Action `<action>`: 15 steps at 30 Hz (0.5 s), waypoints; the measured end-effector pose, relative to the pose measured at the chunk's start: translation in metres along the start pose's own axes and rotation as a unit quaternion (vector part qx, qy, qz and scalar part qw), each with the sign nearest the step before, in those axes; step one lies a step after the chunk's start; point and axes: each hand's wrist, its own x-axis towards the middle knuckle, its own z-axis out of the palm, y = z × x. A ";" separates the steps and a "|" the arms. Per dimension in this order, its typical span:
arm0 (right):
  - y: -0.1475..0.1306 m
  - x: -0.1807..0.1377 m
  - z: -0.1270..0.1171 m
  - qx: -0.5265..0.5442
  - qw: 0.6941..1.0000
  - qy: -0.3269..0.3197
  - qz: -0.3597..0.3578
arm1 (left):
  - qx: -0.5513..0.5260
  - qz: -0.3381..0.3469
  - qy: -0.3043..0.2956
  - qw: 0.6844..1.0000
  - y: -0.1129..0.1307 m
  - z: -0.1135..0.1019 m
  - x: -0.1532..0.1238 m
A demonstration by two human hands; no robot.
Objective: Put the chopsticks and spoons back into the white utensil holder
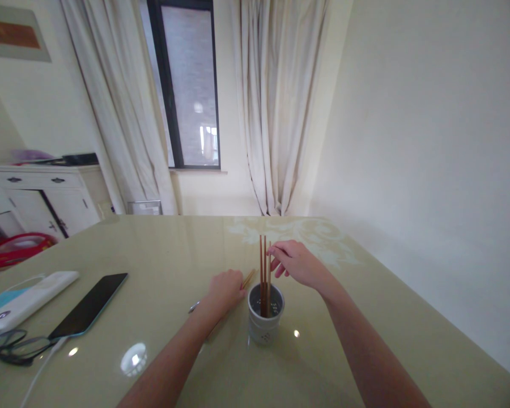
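One glossy pale-green table (165,249), biggest item, with a grey perforated holder (264,334) upright on it. Far beyond the holder, past the table edge: two pale curtains (272,85), one roughly straight back, the other off to the left, dark-framed window (191,85) between them. White cabinet (70,207) far back and well left of the holder, dark handles, things on top. Red object (25,249) in front of the cabinet, also well left of the holder, partly cropped.

Right hand (295,260): just right of and above the holder, thumb and index fingertips pinched on the upper end of a light chopstick (269,277), other fingers curled loosely. Left hand (225,289): low over the table just left of the holder, back of hand up, over light-coloured sticks (249,278) that poke out beyond it; fingers hidden, can't tell if they grip.

White device (38,294) and black-screened phone (91,303), both well left of the holder, phone nearer. Dark-framed glasses (21,345) far left of it too, near the phone's lower end. Two dark brown chopsticks (261,266) stand in the holder beside the light one, all three near upright. Small silvery tip (193,306) left of the holder, past the left wrist, rest hidden.
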 end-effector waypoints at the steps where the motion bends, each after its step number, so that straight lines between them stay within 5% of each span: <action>1: -0.001 0.000 -0.001 0.002 1.000 0.000 0.002 | 0.004 0.000 -0.003 1.000 0.001 -0.001 -0.001; 8: -0.005 -0.003 -0.006 0.005 0.999 0.032 -0.012 | -0.006 0.001 0.007 1.000 0.003 -0.014 -0.005; 15: -0.004 -0.002 -0.007 0.003 0.998 0.052 -0.046 | -0.141 0.006 0.074 0.987 -0.026 -0.033 0.004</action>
